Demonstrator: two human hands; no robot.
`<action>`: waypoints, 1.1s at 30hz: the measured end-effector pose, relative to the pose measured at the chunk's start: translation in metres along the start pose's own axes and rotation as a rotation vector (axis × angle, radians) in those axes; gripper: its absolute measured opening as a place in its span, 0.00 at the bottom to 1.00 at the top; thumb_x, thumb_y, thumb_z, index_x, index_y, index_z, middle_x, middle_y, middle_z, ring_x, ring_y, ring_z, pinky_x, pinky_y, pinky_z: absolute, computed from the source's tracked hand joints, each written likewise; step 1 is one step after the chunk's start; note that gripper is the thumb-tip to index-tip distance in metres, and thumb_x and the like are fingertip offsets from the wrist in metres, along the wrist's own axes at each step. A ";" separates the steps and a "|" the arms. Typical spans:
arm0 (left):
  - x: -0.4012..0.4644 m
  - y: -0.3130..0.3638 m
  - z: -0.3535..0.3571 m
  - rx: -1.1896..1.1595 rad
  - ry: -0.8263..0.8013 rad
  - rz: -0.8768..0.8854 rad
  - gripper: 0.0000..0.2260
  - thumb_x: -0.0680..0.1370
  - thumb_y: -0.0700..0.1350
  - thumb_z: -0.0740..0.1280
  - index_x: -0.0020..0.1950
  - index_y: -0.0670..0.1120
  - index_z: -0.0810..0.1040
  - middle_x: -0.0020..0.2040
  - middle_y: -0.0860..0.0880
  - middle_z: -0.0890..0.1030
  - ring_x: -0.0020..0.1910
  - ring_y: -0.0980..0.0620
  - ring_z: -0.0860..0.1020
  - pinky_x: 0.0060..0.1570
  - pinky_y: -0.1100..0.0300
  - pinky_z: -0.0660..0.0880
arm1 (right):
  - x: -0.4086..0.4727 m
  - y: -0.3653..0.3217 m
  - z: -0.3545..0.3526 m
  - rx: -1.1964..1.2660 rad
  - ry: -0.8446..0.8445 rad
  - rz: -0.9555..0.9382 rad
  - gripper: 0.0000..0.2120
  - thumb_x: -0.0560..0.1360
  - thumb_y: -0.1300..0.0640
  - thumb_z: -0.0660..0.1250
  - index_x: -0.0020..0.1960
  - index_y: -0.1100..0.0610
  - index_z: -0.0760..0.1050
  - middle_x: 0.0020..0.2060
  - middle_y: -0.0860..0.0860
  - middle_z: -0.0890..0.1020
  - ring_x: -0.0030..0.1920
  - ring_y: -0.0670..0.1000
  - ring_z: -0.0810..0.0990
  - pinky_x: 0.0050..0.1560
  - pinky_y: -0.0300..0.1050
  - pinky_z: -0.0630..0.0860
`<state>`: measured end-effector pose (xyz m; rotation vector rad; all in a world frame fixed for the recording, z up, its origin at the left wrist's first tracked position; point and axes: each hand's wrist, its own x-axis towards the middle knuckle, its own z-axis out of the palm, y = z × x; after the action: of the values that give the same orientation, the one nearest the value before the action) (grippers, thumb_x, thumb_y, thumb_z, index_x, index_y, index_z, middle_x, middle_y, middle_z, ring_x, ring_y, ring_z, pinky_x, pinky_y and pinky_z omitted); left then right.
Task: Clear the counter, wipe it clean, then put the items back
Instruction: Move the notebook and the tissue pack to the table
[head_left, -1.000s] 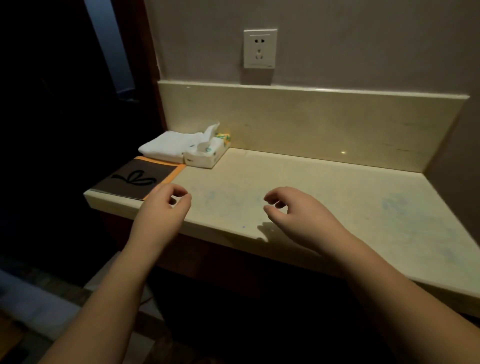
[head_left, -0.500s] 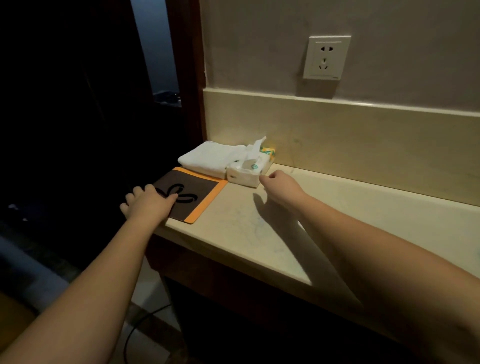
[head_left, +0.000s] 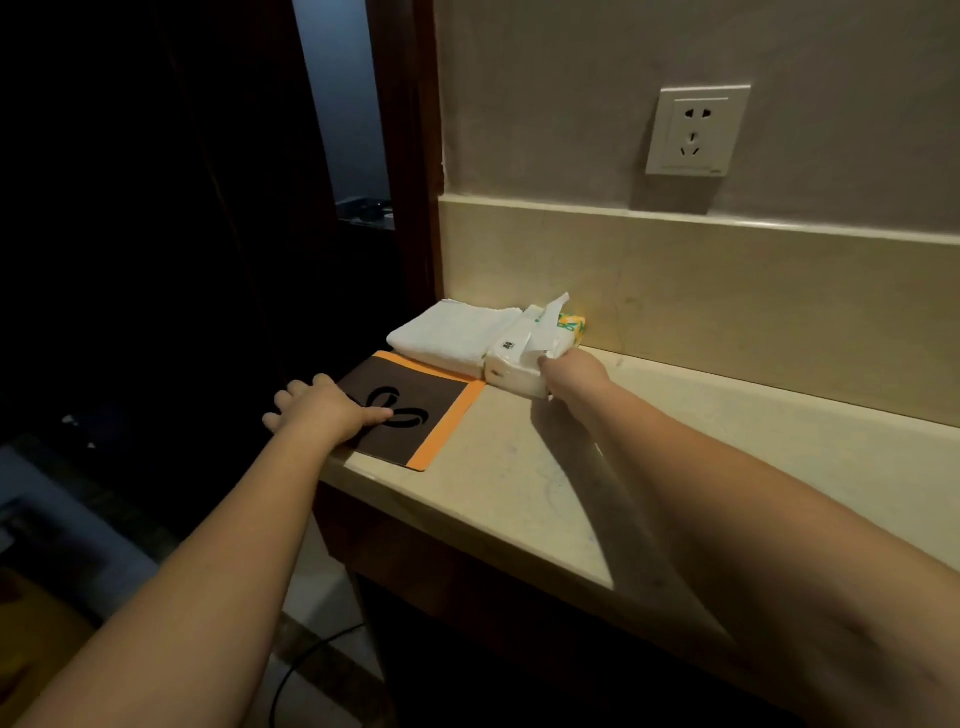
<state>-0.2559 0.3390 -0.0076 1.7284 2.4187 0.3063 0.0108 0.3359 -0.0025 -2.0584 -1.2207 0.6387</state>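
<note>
A brown and orange folder (head_left: 415, 415) with a black loop logo lies at the left end of the cream stone counter (head_left: 701, 452). My left hand (head_left: 324, 408) rests on the folder's near left corner, thumb on top and fingers over the counter's edge. Behind it lies a folded white towel (head_left: 447, 332). Beside the towel sits a white tissue pack (head_left: 511, 358) with a tissue sticking up and a yellow-green end. My right hand (head_left: 574, 376) grips the pack's right side.
A raised stone backsplash (head_left: 727, 280) runs along the wall, with a white power socket (head_left: 693, 132) above it. A dark wooden door frame (head_left: 405, 156) stands at the counter's left end. A cable (head_left: 306, 660) lies on the floor below.
My right hand has moved forward from beside the tissue pack and closed on its right side. My left hand has slid a little further onto the folder. The view has moved closer.
</note>
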 end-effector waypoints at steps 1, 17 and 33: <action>0.001 0.000 -0.002 0.004 -0.014 -0.018 0.44 0.67 0.67 0.71 0.74 0.44 0.61 0.72 0.40 0.63 0.70 0.39 0.62 0.66 0.47 0.62 | 0.000 0.000 -0.002 0.012 -0.016 0.009 0.18 0.79 0.54 0.59 0.64 0.63 0.74 0.60 0.59 0.79 0.58 0.58 0.77 0.53 0.45 0.72; -0.125 -0.028 -0.003 -1.202 -0.246 0.035 0.08 0.80 0.44 0.65 0.59 0.45 0.73 0.47 0.45 0.79 0.41 0.48 0.77 0.27 0.60 0.71 | -0.075 0.048 -0.083 0.914 -0.191 0.348 0.16 0.76 0.58 0.66 0.63 0.57 0.71 0.44 0.54 0.77 0.40 0.52 0.77 0.34 0.44 0.75; -0.262 0.066 0.010 -1.520 -0.615 0.177 0.07 0.80 0.41 0.62 0.54 0.50 0.77 0.45 0.49 0.82 0.39 0.49 0.77 0.23 0.62 0.65 | -0.223 0.161 -0.225 1.090 0.068 0.193 0.07 0.76 0.60 0.63 0.54 0.57 0.75 0.42 0.53 0.80 0.36 0.48 0.77 0.29 0.38 0.77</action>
<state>-0.1082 0.1130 0.0012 0.9779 0.9347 1.0515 0.1582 0.0161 0.0463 -1.2353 -0.4215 1.0180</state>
